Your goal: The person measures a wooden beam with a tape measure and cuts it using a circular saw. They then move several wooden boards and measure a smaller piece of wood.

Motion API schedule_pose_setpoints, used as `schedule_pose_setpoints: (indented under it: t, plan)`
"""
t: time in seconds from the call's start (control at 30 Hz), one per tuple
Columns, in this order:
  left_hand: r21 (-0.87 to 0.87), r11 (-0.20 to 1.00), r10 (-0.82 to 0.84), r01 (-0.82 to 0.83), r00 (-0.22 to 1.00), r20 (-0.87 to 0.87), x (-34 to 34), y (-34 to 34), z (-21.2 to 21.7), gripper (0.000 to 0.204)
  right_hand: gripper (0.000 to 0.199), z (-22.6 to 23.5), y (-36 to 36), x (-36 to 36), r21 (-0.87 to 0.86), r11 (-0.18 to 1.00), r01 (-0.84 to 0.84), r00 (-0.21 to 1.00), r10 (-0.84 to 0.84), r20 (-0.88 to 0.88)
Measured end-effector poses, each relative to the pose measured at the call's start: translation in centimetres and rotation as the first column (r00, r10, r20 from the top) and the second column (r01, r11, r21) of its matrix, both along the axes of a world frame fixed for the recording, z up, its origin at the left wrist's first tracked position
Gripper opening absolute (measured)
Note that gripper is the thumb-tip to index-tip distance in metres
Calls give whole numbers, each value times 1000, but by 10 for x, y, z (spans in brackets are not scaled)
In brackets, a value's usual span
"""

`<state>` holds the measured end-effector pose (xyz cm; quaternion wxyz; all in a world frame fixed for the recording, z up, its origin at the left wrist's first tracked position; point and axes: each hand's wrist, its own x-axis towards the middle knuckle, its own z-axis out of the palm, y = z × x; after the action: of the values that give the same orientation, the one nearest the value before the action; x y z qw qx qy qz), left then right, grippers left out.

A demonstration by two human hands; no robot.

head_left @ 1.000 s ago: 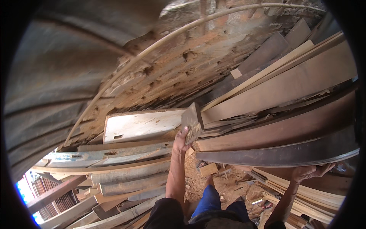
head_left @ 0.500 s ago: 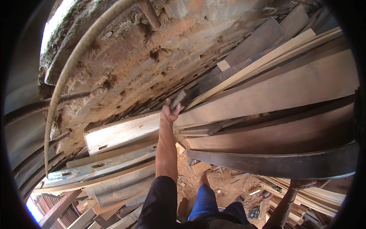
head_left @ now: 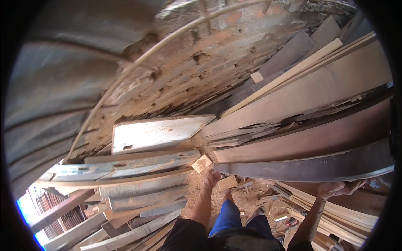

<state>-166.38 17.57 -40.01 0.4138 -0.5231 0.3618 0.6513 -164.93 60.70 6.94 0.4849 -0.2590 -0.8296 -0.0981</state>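
A long dark board point(head_left: 301, 169) stands on edge to the right, its left end close to my body's middle. My right hand point(head_left: 335, 189) is closed along the board's lower edge, near its right part. At the left end, my left hand point(head_left: 212, 179) is closed against the lower corner, its fingertips partly hidden. Just above that hand lies a pale square wood block point(head_left: 202, 163). Behind the dark board a reddish-brown board point(head_left: 310, 134) leans in the same direction.
More wide boards point(head_left: 310, 92) lean toward a rough brick wall point(head_left: 176, 79). A white panel point(head_left: 159, 133) stands at centre left, above several stacked planks point(head_left: 142, 196). Thin wood strips point(head_left: 310, 209) lie at lower right. Sawdust and scraps cover the floor point(head_left: 247, 198).
My left hand has come down from a small greyish wood piece near the wall to the dark board's left end. My right hand stays at the board's lower edge. The view has shifted.
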Motion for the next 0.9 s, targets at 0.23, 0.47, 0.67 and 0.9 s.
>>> schedule_pose_setpoints:
  t: [0.23,0.47,0.67,0.9]
  plan:
    - [-280,738,-657,614,749,-88,99,-26,107,49,53,-16,19,29,24,992,-127,986,129,-109]
    - [-353,922,-297,159,875,-383,171,-73,173,44,54,-20,16,30,35,988,-150,983,153,-103]
    - [-522,848,-254,-95,792,-555,308,-63,222,39,53,-25,33,41,252,932,-260,940,304,-155]
    - [-737,676,-448,1,794,-411,507,-38,270,48,77,-40,56,52,-203,946,-254,958,275,84]
